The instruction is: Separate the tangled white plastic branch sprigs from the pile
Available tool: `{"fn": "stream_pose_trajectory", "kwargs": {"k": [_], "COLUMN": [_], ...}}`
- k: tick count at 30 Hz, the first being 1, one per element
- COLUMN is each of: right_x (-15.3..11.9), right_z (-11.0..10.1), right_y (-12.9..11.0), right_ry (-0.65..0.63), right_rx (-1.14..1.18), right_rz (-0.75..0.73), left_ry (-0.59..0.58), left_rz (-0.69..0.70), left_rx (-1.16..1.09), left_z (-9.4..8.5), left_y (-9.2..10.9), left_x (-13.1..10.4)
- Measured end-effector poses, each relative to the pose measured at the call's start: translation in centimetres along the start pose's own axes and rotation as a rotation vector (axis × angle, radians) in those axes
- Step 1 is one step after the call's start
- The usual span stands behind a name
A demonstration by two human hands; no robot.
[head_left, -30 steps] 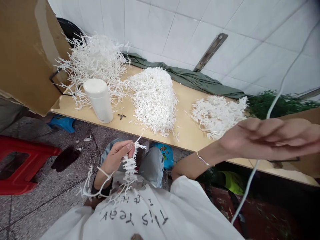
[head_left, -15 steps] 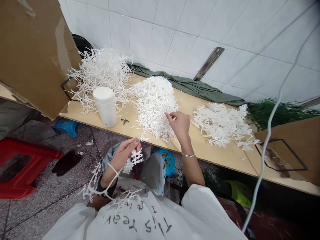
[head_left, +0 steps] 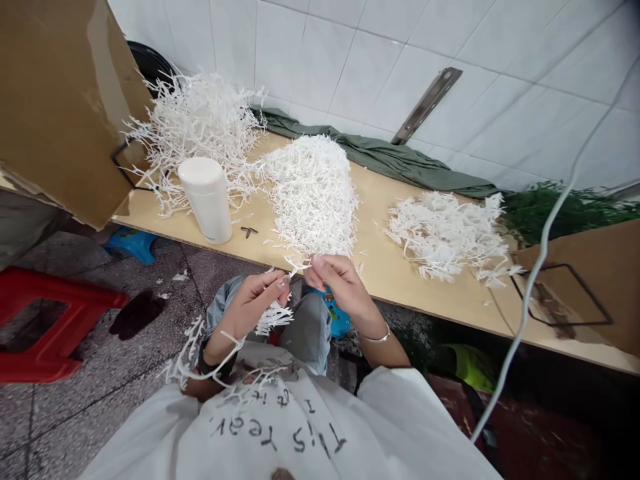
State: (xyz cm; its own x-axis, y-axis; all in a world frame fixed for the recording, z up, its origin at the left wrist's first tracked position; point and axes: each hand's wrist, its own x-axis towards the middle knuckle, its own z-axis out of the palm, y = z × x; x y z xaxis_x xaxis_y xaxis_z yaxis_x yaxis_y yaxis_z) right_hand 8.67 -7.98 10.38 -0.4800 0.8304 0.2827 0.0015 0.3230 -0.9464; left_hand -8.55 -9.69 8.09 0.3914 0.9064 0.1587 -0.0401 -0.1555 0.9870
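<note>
My left hand is closed on a white branched plastic stem, whose fringed part hangs below the fingers and whose bare curved end trails over the wrist. At the tip of the stem, the fingers of my right hand are pinched, near the table's front edge. Whether a separate small piece sits in that pinch is too small to tell. Just beyond both hands lies a heap of small white sprigs.
Larger white branches are piled at the left behind a white canister. Small dark pieces lie beside it. A flatter white pile is at the right, near green foliage. A white cable hangs in front.
My right hand has come from the sprig heap down and left to the stem tip at my left hand. The left hand has stayed nearly in place, still holding the stem.
</note>
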Motion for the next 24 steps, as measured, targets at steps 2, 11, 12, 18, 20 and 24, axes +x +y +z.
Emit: {"fn": "stream_pose_trajectory", "kwargs": {"k": [2,11,12,18,20,24], "right_x": [-0.5,2.7,3.2,2.7,1.6,0.2], "right_z": [-0.6,-10.5,-10.8,-6.0,-3.4,0.2], "right_y": [-0.4,-1.8,-0.6,2.8,1.7,-0.1], "right_ry": [0.122,1.108,1.027,0.684,0.503,0.253], "right_rx": [0.071,-0.611,-0.797,-1.022,-0.794,-0.757], "right_rz": [-0.092,-0.4,-0.265,-0.034,-0.205,-0.432], "left_ry": [-0.064,0.147,0.146,0.128,0.168,0.198], "left_rz": [-0.005,-0.066,-0.051,-0.05,-0.051,-0.016], "left_rx": [-0.066,-0.609,-0.642,-0.727,-0.734,-0.635], "left_z": [0.1,0.1,0.1,0.4,0.6,0.6], "left_y": [0.1,-0.5,-0.6,-0.6,-0.7,-1.1], "left_x": [-0.3,0.4,0.6,1.2,1.4,1.6]}}
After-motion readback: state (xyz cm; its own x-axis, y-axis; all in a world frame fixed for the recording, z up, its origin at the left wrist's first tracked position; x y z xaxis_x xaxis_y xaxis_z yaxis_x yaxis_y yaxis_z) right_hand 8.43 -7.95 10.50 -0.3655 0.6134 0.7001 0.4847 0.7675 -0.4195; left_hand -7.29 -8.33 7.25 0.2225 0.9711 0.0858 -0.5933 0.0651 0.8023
